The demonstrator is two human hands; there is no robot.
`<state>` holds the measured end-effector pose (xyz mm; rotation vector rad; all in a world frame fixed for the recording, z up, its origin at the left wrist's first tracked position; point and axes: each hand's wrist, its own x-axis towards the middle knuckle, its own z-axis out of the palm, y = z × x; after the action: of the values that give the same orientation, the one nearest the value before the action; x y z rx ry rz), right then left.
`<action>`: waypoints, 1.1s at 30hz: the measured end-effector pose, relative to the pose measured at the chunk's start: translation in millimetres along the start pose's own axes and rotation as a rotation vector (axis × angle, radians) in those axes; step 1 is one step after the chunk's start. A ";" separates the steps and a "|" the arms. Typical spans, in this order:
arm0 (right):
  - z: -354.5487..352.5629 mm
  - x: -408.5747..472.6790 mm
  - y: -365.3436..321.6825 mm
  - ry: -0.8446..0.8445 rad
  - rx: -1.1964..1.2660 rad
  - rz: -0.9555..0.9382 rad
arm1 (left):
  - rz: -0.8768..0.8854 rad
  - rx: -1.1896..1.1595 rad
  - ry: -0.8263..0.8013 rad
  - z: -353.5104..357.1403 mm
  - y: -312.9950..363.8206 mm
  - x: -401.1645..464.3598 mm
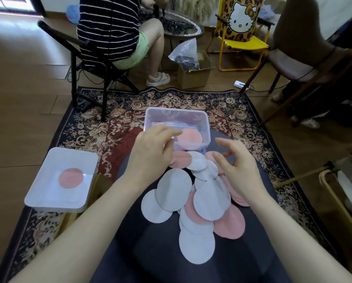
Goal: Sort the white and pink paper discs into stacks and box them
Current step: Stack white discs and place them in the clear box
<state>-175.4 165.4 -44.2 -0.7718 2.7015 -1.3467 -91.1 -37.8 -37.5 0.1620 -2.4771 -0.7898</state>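
At the far left a white tray [48, 193] sits on the edge of the patterned rug [93, 127], with a single pink disc [70, 178] lying flat in it and what may be a white disc just below that, too faint to be sure. Right of the tray, the left hand [150, 152] reaches forward over the dark lap surface [130, 242], its fingers bent and stretched toward the near rim of the clear plastic box [176, 117]; whether the fingertips are pinching a disc cannot be told. The box stands just beyond the hands on the rug and holds a pink disc on top of its contents [191, 137]. Below and between the hands, a loose heap of white and pink discs [195, 197] overlaps across the lap, white ones mostly toward the left and near side, pink ones showing at the right edge. The right hand [238, 166] hovers over the far right of the heap, fingers loosely curled and apart, holding nothing. Behind, another person in a striped top [109, 27] sits on a folding chair.
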 end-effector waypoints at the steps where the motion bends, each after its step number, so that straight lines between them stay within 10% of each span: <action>1: -2.5 -10.8 0.5 -0.005 -0.008 -0.011 | 0.010 -0.012 0.010 -1.7 2.2 -14.2; 12: 6.8 -108.7 -2.3 -0.113 -0.203 0.167 | -0.016 0.292 -0.296 18.0 32.1 -139.0; 22: 0.4 -116.7 -22.7 -0.002 0.245 0.366 | -0.033 0.274 -0.394 17.5 48.2 -165.7; 25: -4.1 -125.2 -26.7 0.029 0.401 0.359 | -0.140 0.050 -0.271 6.1 62.5 -164.0; 30: 1.8 -152.9 -29.8 -0.038 0.434 0.273 | -0.973 -0.962 -0.245 -17.5 106.6 -141.2; 33: 6.9 -163.3 -32.6 -0.015 0.435 0.187 | -1.040 -1.206 -0.241 -20.5 112.2 -142.3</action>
<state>-17.0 215.8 -55.2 -0.4716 2.2674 -1.7727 45.9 81.8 -23.9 0.9342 -1.5214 -2.6314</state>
